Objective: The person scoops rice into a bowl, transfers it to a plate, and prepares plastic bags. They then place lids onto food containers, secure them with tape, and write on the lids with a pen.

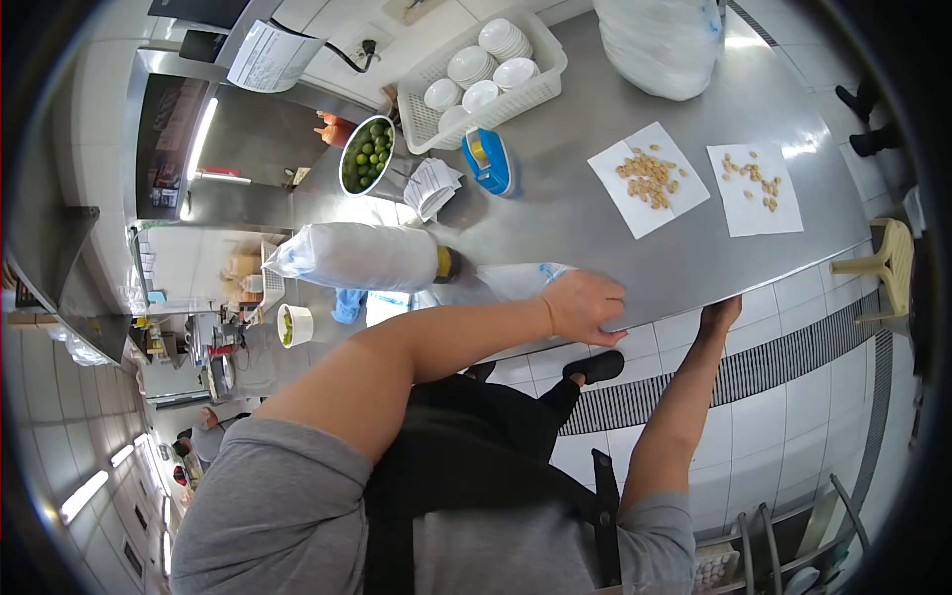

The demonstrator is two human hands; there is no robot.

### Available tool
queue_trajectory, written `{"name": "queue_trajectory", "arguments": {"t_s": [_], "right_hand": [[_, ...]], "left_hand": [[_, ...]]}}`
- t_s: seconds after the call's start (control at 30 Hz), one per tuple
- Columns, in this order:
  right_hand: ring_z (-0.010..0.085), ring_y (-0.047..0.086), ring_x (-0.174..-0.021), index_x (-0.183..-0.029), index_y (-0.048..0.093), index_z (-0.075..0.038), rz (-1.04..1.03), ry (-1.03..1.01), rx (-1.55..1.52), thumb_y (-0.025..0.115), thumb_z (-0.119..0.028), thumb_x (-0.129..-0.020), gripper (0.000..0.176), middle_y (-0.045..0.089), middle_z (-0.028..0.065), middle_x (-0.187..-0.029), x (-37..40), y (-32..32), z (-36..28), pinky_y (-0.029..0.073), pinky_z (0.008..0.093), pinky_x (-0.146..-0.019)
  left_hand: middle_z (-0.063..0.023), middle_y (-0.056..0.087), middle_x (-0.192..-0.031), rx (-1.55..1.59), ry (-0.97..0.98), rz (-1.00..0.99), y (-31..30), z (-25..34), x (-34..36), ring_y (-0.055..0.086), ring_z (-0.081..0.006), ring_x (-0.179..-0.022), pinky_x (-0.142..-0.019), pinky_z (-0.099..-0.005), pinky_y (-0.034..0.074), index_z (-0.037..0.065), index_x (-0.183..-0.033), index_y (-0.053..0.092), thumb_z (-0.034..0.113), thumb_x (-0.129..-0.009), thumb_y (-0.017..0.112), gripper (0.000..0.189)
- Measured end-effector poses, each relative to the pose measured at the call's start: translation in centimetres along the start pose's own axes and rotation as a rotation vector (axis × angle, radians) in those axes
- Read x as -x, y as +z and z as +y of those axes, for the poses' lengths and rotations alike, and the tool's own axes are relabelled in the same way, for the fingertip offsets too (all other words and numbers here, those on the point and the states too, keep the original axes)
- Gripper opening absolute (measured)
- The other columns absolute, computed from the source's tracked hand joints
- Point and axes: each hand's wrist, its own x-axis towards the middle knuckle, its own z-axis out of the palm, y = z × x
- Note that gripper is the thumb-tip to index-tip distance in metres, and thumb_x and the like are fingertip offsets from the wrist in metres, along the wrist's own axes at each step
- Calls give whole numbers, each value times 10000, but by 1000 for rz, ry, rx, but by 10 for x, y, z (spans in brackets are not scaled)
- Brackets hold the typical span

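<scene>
Fingers (607, 297) of the left hand (585, 305) lie together, bent down over the near edge of the steel counter (575, 223). We see the palm resting flat, nothing clamped in it. The hand touches the end of a clear plastic bag (511, 281) that lies flat on the counter at the edge.

The right hand (719, 315) is at the same edge, just beside the left. Its fingertips hook up to the rim, and we cannot tell whether they are spread or closed, since the rim hides them.

Beyond the bag lies a long wrapped sleeve of white cups (352, 256) on its side, with a yellow cap end (447, 265). Farther back we note a pot of green limes (367, 156), a stack of paper slips (433, 186), a blue tape dispenser (488, 161) and a white basket (543, 79) of bowls.

On the right side of the counter, two white paper sheets (635, 213) (764, 216) each carry a scatter of nuts, well apart from both hands. A large filled plastic sack (659, 40) sits at the far edge.
</scene>
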Motion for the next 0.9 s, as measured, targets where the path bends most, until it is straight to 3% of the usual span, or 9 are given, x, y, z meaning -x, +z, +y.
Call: {"name": "queue_trajectory", "arguments": {"t_s": [0.13,0.3,0.37,0.4,0.47,0.63,0.7,0.77,0.9], "right_hand": [[327,565,-1204,-1398,477,42,219,-52,-40,652,-385,-973,627,552,193,-1362,36,-16,-20,469,452,-1039],[310,567,-1188,-1348,520,15,92,-10,104,571,-386,-1015,523,574,173,-1321,47,-49,-16,483,449,-996],[258,577,-1111,-1293,564,14,77,-20,251,548,-403,-1026,496,606,137,-1255,46,-62,-12,491,393,-943],[269,563,-1174,-1357,525,8,-25,-266,644,514,-416,-1037,531,595,152,-1284,18,-105,16,486,409,-969],[305,514,-1297,-1479,408,-13,96,-21,164,466,-533,-1029,691,547,159,-1389,55,-52,-15,457,454,-1031],[237,623,-1003,-1316,557,8,240,-24,111,453,-502,-1045,587,652,140,-1173,69,-47,-17,527,390,-868],[140,504,-707,-1084,625,6,322,-69,40,493,-486,-1035,512,587,39,-826,83,-38,-21,451,295,-623],[153,486,-671,-1033,596,-14,390,-89,148,510,-478,-1031,472,535,29,-784,92,-43,-23,456,296,-626],[179,511,-836,-1083,559,-22,761,-664,640,648,-287,-979,298,538,85,-994,106,-16,-46,466,313,-704]], "left_hand": [[-50,494,-742,7,31,41,0,-1,-3,591,-253,-677,-563,-396,482,106,-633,529,377,-738,769,377],[-52,494,-720,3,44,59,1,0,-5,581,-253,-650,-543,-396,479,102,-621,500,360,-724,787,400],[-51,491,-694,19,45,53,-1,2,-8,567,-254,-611,-515,-391,469,100,-611,493,333,-701,807,401],[-50,486,-681,23,45,42,-2,4,-10,556,-253,-584,-496,-386,462,102,-605,489,314,-687,819,401],[-47,459,-642,23,68,38,2,4,-11,527,-245,-538,-453,-375,428,102,-580,467,264,-656,838,411],[-60,398,-596,-26,55,59,6,14,-22,459,-243,-485,-432,-370,370,103,-531,406,213,-619,841,457],[-66,384,-590,-33,49,55,8,13,-23,441,-249,-475,-428,-370,358,103,-527,395,206,-614,842,467],[-68,374,-583,-26,43,43,8,15,-23,429,-254,-467,-422,-368,343,102,-527,388,197,-617,839,470],[-70,356,-571,-51,36,28,8,17,-25,405,-257,-452,-412,-360,313,99,-527,377,181,-628,832,473]]}}
